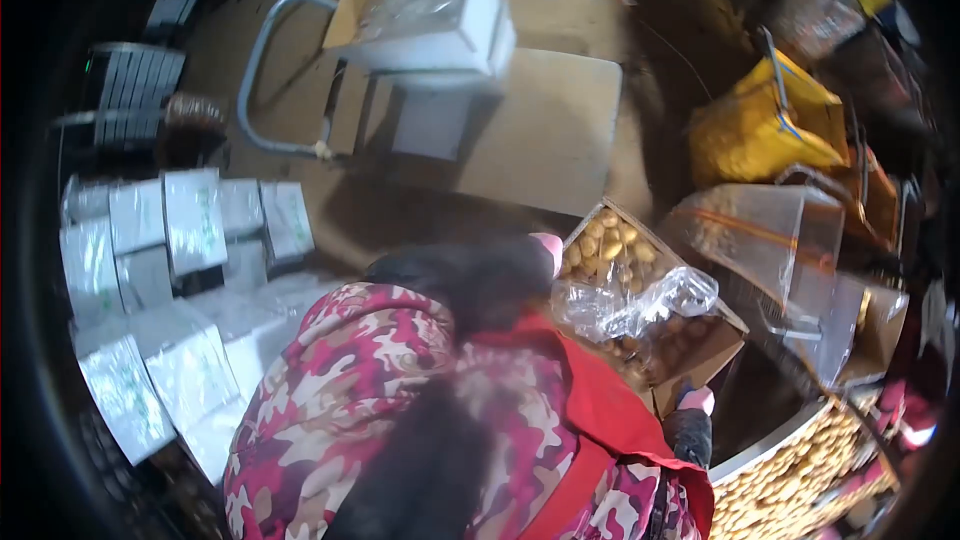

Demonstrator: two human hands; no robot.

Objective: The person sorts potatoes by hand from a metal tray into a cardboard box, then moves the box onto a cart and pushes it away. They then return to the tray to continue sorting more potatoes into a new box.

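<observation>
In the head view, a cardboard box (722, 352) is in front of my body, filled with round yellow-brown potatoes (612, 242). Crumpled clear plastic film (635, 305) lies across the middle of them. My left hand (547, 250), in a pink glove, is at the box's near upper corner, mostly hidden by the dark sleeve. Against the lower end is my right hand (697, 400), also pink-gloved. Both hands appear closed on opposite ends of the box, though most fingers are hidden.
White plastic-wrapped packs (195, 220) are stacked at left. A white box (430, 55) with plastic inside rests on a cart (550, 130) with a curved metal handle. A yellow bag (765, 130) stands at right. Many potatoes (790, 480) fill a white-edged bin below.
</observation>
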